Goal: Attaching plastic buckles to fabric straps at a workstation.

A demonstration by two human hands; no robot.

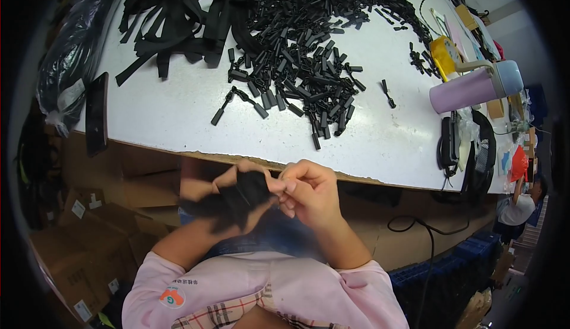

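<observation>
My left hand (259, 216) is closed around a bundle of black fabric strap (249, 193), blurred by motion, its loose ends trailing to the left. My right hand (316, 193) is held against the left one, thumb and forefinger pinched together at the left fingertips. Whatever lies in that pinch is hidden. Both hands are just in front of the table's near edge. Beyond them, a large heap of black zipper pulls (297, 79) covers the middle of the white table (380, 142). One pair of pulls (237, 100) lies at the heap's near left side.
Black straps (208, 20) are piled at the far left, beside a plastic bag of black material (77, 50) and a dark flat slab (97, 112). A lilac tumbler (460, 93) lies at right near a yellow object (444, 56). Cardboard boxes (95, 246) stand below left; another person (515, 209) is far right.
</observation>
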